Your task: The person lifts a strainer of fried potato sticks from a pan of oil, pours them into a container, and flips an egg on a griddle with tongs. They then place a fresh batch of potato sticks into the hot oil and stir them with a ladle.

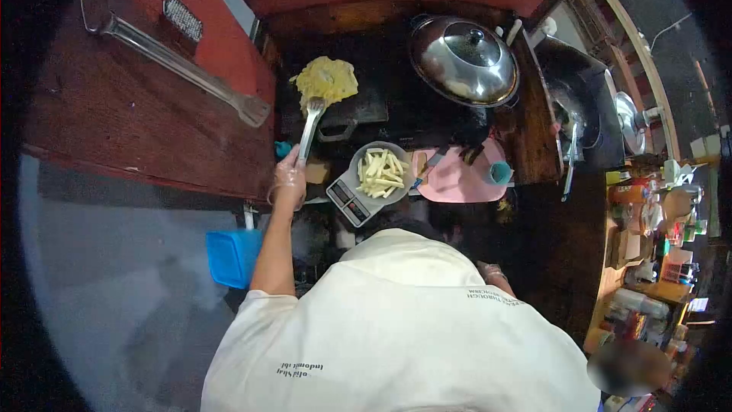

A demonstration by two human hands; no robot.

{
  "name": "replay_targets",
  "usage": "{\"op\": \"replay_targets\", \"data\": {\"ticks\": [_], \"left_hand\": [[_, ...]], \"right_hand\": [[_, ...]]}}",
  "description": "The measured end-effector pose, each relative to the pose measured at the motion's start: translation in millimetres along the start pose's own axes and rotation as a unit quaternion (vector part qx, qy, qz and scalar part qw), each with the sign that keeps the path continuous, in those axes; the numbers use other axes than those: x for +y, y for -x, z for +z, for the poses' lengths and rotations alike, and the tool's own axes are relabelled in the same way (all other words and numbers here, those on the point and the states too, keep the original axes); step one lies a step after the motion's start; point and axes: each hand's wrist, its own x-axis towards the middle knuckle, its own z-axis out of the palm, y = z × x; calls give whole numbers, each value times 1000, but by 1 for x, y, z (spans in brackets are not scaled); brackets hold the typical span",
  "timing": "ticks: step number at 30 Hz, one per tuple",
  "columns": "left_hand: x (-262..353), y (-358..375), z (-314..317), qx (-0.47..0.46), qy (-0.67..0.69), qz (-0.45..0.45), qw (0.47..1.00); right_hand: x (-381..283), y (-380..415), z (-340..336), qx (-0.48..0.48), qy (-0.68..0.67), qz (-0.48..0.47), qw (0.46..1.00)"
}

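My left hand (288, 181), in a clear glove, is closed around metal tongs (309, 134). The tongs' tips touch the near edge of a flat yellow piece of food that looks like fried egg (328, 80), lying on the dark cooking surface. My right hand (494, 271) shows only in part beside the white shirt; its fingers are too small and dark to read. Between the hands, a bowl of pale cut sticks (381, 173) rests on a kitchen scale (351, 206). A knife (435, 162) lies on a pink board (451, 189) to the bowl's right.
A large lidded pan (463, 61) stands at the back right. The teal cup (499, 174) is on the pink board. Farther right are a dark wok (568, 84) with a ladle (570, 160) and crowded shelves. At lower left is a blue container (231, 258); a wooden panel (152, 114) rises on the left.
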Motion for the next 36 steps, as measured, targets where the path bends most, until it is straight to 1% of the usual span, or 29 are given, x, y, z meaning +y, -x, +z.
{"op": "replay_targets", "data": {"ticks": [1,2,3,4,5,6,9,10,11,12,13,14,15,16,17,18,19,20,21,22,24,25,27,28,30,33,34,35,36], "left_hand": [[11,1,-2,0,0,2,1000],[23,3,-3,-13,94,-67,993],[28,4,-3,-26,185,-137,973],[17,1,3,-27,184,-137,973],[-4,-5,15,-24,182,-102,978],[-15,-8,21,-22,180,-68,981],[-5,-10,27,-12,189,-77,979],[5,-4,25,-22,222,-87,971],[-10,-10,33,-23,221,-87,971],[-36,-19,47,-18,186,-33,982],[-22,-17,43,-13,150,22,988],[-9,-8,38,-21,180,-30,983],[4,-5,35,-22,180,-30,983],[12,-4,33,-41,144,-68,986],[14,-4,32,-59,108,-106,987],[14,-6,37,-6,79,19,997],[12,-7,39,-6,79,19,997],[11,-6,42,-13,124,-40,991],[25,-2,38,-21,167,-100,981],[16,-8,42,-21,167,-100,981],[-5,-23,54,-3,77,-19,997],[-10,-24,56,-2,77,-19,997],[-14,-24,58,11,152,32,988],[-13,-25,58,10,151,33,988],[-9,-26,57,7,178,-51,983],[4,-21,51,20,144,-66,987],[9,-13,47,1,177,-72,982],[17,-10,45,1,176,-72,982],[27,-6,42,-21,197,-119,973]], "right_hand": [[-1,5,-2,1,-2,0,1000],[-3,10,-3,-17,-33,3,999],[-6,17,-3,-22,-61,11,998],[-8,24,-2,-25,-89,20,995],[-10,31,-2,-28,-117,28,992],[0,8,12,9,-87,34,996],[33,-34,31,26,-10,-66,997],[25,-19,25,13,-53,-36,998],[19,-4,19,26,-38,-50,998],[-4,40,-1,38,-22,-64,997],[-2,33,1,38,-23,-63,997],[0,20,2,20,-4,-37,999],[0,15,2,2,15,-10,1000],[2,12,4,1,15,-10,1000],[3,10,7,-2,-17,-7,1000],[4,10,8,-4,-32,-5,999],[4,10,8,-6,-48,-4,999],[4,9,7,-20,-64,21,997],[2,13,6,-28,-73,33,996],[0,16,4,-36,-80,46,995],[-2,26,1,-8,9,-25,1000],[-3,33,-2,-8,9,-26,1000],[-3,42,-3,74,58,-120,988],[-3,41,-2,73,57,-120,989],[-1,37,1,62,46,-106,991],[5,24,6,47,32,-85,995],[6,19,7,46,27,-80,995],[10,16,6,48,22,-75,996],[14,11,5,48,20,-72,996]]}}
